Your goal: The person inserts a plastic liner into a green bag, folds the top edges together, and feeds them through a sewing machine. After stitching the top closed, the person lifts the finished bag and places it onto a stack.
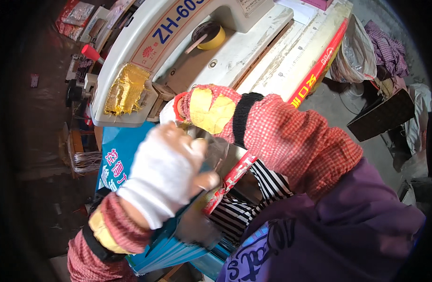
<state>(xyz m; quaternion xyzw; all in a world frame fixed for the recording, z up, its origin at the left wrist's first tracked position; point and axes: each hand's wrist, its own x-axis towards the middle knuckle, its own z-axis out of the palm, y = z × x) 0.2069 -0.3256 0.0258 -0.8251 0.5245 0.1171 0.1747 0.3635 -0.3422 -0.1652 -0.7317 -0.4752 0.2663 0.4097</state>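
Note:
My left hand (164, 162), in a white fingerless glove, hovers or rests over a blue printed sheet (119, 148); I cannot tell if they touch. Its thumb stands apart from the bent, slightly blurred fingers, and I see nothing held. Just beyond it is my right hand (170, 113), also white-gloved with a red edge, close to the head of a large off-white machine with a curved arm (176, 35). The right fingers are hidden behind my left hand. A gold fabric patch (126, 89) covers the end of the machine's arm. Something blurred (197, 228) shows below my left hand.
A yellow tape roll (211, 37) with a stick in it sits on the machine bed (239, 54). A red printed strip (314, 70) runs along the table edge. To the right are a plastic-lined bin (354, 51) and a dark box (383, 115). A red knob (90, 52) juts out left.

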